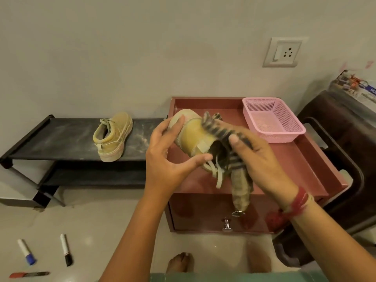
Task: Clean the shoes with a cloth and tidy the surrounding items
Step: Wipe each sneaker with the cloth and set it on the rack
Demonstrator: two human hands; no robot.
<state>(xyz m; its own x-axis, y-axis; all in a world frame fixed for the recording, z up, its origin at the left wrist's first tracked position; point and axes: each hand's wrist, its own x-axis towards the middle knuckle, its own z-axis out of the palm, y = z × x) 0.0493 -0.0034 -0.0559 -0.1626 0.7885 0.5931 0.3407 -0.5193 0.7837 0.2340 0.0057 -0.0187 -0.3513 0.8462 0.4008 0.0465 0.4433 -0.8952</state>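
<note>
My left hand (pixel 168 153) grips a tan shoe (pixel 193 137) above the red cabinet, fingers over its pale sole and thumb under the opening. Its laces hang loose below. My right hand (pixel 258 159) holds a striped grey cloth (pixel 221 131) against the shoe's side; the cloth's tail (pixel 241 190) dangles in front of the cabinet. The second tan shoe (pixel 113 137) sits upright on the dusty black shoe rack (pixel 61 139), heel toward me.
A pink mesh basket (pixel 272 121) stands on the red cabinet (pixel 317 171) at the back right. Three markers lie on the floor at lower left: blue-capped (pixel 26 252), black-capped (pixel 66 250), red-capped (pixel 28 274). A dark chair (pixel 341 139) stands right of the cabinet.
</note>
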